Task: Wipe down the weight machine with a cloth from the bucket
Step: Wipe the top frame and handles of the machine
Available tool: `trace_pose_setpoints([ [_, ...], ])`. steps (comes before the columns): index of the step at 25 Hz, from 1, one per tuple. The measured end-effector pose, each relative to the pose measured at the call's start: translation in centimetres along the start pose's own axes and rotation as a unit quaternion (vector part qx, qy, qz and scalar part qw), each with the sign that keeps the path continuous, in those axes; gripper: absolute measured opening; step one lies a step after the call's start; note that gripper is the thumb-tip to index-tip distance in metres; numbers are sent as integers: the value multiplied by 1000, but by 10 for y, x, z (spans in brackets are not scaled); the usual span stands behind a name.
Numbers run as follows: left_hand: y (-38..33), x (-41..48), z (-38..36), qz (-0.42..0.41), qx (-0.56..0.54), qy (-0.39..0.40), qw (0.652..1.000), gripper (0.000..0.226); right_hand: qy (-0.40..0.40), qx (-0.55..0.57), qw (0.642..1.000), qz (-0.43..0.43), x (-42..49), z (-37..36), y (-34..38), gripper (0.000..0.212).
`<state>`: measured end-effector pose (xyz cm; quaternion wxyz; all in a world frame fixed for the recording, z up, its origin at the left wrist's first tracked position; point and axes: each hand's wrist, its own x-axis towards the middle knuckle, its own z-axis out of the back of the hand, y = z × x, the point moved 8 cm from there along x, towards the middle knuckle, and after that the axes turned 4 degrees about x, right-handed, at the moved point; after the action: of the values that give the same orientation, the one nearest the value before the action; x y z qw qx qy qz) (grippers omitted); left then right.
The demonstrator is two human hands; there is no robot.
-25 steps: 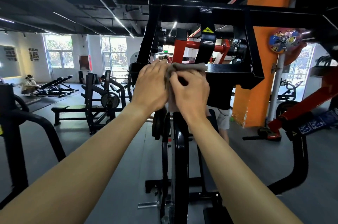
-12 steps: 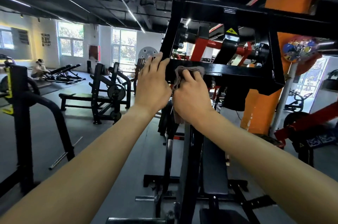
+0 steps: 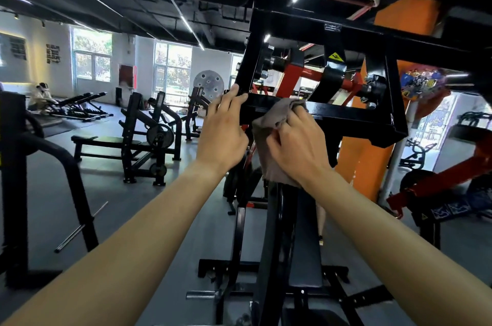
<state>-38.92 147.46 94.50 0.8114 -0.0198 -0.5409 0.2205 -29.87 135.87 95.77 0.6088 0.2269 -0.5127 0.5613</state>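
A black weight machine (image 3: 346,115) with red inner parts stands right in front of me, its square frame at head height. My right hand (image 3: 298,144) grips a grey-brown cloth (image 3: 271,123) and presses it against the frame's lower crossbar; the cloth's tail hangs below my wrist. My left hand (image 3: 222,131) rests at the frame's lower left corner, fingers extended up onto the bar beside the cloth. No bucket is in view.
The machine's padded bench (image 3: 303,240) and base run below my arms. An orange pillar (image 3: 372,160) stands behind on the right. Other black machines (image 3: 149,136) and a curved black frame (image 3: 53,165) stand to the left. A seated person (image 3: 40,96) is far left.
My left hand let go of the cloth and moved onto the frame's left corner. My right hand carried the cloth along the crossbar. My view shifted closer and to the left.
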Motion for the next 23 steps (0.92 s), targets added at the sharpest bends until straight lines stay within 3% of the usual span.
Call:
trace_pose_setpoints([
  [5, 4, 4, 6, 25, -53, -24, 998, 70, 18, 129, 989, -67, 19, -21, -20, 36],
  [8, 15, 8, 9, 81, -164, -37, 983, 72, 77, 141, 987, -12, 41, -43, 9, 47],
  [13, 46, 8, 14, 274, -370, -87, 884, 51, 53, 70, 996, -1, 54, -45, 24, 42],
  [15, 54, 13, 14, 314, -385, -65, 866, 37, 18, 63, 997, -43, 48, -36, 14, 35],
  [19, 55, 16, 12, 326, -346, -27, 879, 28, 18, 62, 994, -85, 68, -40, 20, 40],
  [23, 51, 13, 11, 345, -353, -43, 869, 25, 45, 69, 996, -27, 76, -55, 35, 42],
])
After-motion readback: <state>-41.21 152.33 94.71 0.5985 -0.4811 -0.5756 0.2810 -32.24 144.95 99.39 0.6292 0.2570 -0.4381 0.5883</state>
